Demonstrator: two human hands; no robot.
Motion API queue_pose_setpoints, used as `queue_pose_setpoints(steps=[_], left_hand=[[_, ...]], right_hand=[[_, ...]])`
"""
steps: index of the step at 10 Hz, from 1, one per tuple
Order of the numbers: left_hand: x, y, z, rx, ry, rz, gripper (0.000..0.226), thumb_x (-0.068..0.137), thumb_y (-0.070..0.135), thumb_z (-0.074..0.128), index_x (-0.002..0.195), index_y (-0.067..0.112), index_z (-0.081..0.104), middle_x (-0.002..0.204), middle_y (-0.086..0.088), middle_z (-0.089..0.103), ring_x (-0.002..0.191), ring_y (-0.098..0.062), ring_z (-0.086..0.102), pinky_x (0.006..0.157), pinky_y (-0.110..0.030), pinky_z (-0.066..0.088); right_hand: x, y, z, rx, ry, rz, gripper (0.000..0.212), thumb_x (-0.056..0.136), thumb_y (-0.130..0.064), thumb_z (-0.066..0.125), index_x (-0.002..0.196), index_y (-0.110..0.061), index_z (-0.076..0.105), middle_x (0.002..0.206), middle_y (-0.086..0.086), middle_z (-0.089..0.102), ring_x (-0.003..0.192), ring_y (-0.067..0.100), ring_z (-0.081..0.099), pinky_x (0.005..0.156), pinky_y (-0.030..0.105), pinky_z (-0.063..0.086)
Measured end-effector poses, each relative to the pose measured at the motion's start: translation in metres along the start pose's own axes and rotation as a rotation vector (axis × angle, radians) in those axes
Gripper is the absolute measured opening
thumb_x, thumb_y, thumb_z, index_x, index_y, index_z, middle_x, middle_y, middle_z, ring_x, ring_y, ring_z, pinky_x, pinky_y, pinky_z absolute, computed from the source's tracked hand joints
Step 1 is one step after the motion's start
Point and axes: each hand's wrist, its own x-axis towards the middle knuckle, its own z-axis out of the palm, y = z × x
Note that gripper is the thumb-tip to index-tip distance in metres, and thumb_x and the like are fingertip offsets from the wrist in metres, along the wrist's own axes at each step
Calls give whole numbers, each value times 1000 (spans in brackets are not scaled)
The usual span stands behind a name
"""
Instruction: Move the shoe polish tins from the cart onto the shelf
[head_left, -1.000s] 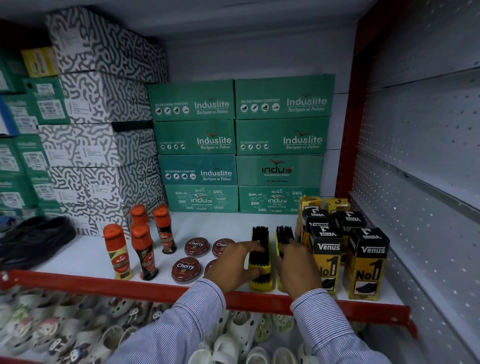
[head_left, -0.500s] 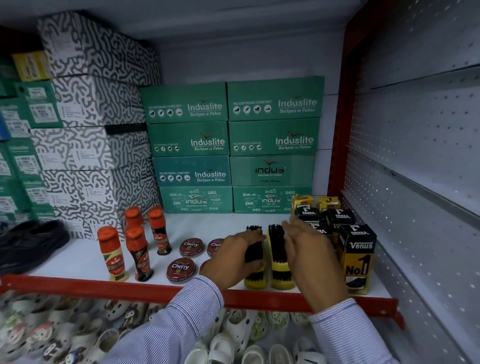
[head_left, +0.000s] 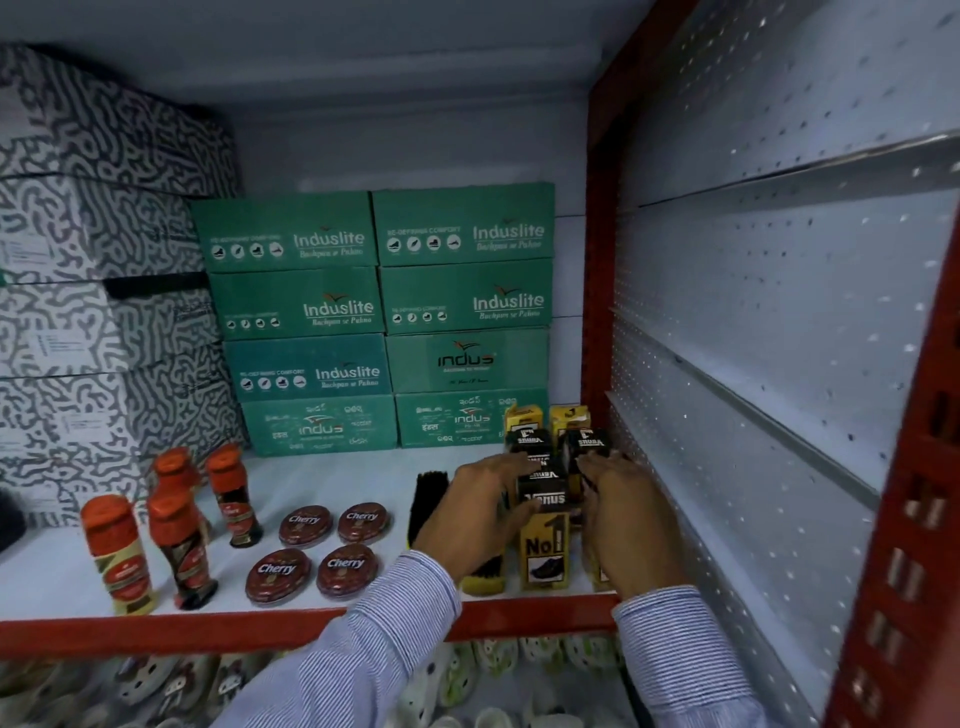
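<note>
White shelf (head_left: 363, 467) with red front lip, perforated panel (head_left: 753, 338) closing off the right side

Patterned black-and-white shoe boxes (head_left: 104, 249) stacked at far left; green Induslite boxes (head_left: 384, 322) stacked two wide against the back wall

Pale clogs (head_left: 493, 660) heaped on the level below the lip

Yellow-and-black Venus cartons (head_left: 545, 551) standing upright in rows at the right end of shelf, just beside the panel

Four orange-capped polish bottles (head_left: 176, 540) upright at left front

Brushes with black bristles (head_left: 428, 499) lying between tins and cartons, largely hidden behind left wrist

Four shoe polish tins (head_left: 319, 551), dark red lids marked Cherry, lying flat on shelf in a two-by-two group between bottles and brushes; not touching either hand

Left hand (head_left: 483, 512) against left side of front carton, fingers spread over its top edge. Right hand (head_left: 623, 514) against the cartons on the right side, palm inward. Front carton bracketed between both hands; firm grip or mere contact: cannot tell, edges blurred

Striped sleeves (head_left: 374, 644) on both forearms
</note>
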Motion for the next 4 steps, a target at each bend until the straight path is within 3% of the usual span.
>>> queue_pose_setpoints(steps=[2,3,4], left_hand=[[1,-4,3,-6,-8,-29,47,89,27,70,134,27,58,142,6,57,130,-10,53,111,-21,36],[-2,0,-3,-7,-17,-21,50,89,30,70,137,29,54,148,6,51,134,-11,49,114,-24,35],[-5,1,-16,-1,71,-8,55,91,37,64,143,31,46,155,9,40,142,-11,39,119,-34,35]], right_hand=[[-1,0,0,-20,-12,6,20,91,-10,55,100,-18,71,107,6,71,100,23,61,87,32,52],[-2,-4,-4,-28,-16,21,26,92,-7,55,114,-14,67,125,10,66,120,27,56,104,37,43],[1,-9,-4,-26,51,-22,46,95,-12,53,141,-16,46,152,5,43,145,23,29,120,39,23]])
